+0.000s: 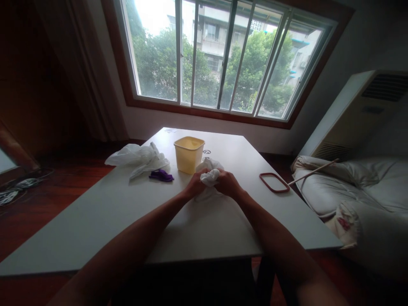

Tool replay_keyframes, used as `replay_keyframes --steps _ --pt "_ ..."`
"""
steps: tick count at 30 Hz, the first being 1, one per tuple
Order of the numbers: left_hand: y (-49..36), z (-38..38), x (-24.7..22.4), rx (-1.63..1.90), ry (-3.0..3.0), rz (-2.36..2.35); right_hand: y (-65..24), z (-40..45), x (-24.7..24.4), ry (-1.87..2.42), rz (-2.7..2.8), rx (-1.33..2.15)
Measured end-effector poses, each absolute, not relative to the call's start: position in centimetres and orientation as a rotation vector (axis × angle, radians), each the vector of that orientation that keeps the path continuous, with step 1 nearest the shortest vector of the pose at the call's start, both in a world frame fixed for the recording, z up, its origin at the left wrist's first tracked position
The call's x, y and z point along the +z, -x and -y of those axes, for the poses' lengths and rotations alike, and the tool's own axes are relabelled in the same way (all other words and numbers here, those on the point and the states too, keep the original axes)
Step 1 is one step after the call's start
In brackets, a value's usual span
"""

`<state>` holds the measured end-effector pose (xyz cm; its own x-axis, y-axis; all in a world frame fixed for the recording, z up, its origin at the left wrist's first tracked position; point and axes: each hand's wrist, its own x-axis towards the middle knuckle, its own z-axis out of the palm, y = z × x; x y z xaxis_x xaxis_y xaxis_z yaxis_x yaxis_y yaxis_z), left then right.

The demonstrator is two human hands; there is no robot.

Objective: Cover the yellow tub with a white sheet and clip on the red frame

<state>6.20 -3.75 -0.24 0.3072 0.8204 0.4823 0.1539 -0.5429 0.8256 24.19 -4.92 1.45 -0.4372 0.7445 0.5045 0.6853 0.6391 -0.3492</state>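
Observation:
Over the middle of the white table, a bunched white plastic bag is gripped from both sides. My left hand is closed on its left side, and my right hand is closed on its right side. Part of the bag spreads out behind and below my hands. Just behind my left hand stands a yellow square tub, upright with its top open. The fingertips of both hands are partly hidden by the bag.
On the white table, another crumpled white bag and a purple cloth item lie left of the tub. A reddish-brown square ring lies at the right, near a thin stick reaching over a covered sofa.

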Motion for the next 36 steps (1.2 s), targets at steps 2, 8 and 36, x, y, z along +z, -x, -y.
replay_keyframes --steps 2,8,36 --pt "-6.1 4.0 0.0 1.222 -1.945 -0.801 -24.4 4.9 1.6 1.125 2.199 0.142" --pt "-5.9 4.2 0.3 1.132 -2.079 -0.673 -25.0 4.8 1.8 1.124 2.059 0.231" --pt "-5.2 3.9 0.0 1.218 -2.797 -1.106 -26.0 5.0 1.9 0.877 2.050 0.709"
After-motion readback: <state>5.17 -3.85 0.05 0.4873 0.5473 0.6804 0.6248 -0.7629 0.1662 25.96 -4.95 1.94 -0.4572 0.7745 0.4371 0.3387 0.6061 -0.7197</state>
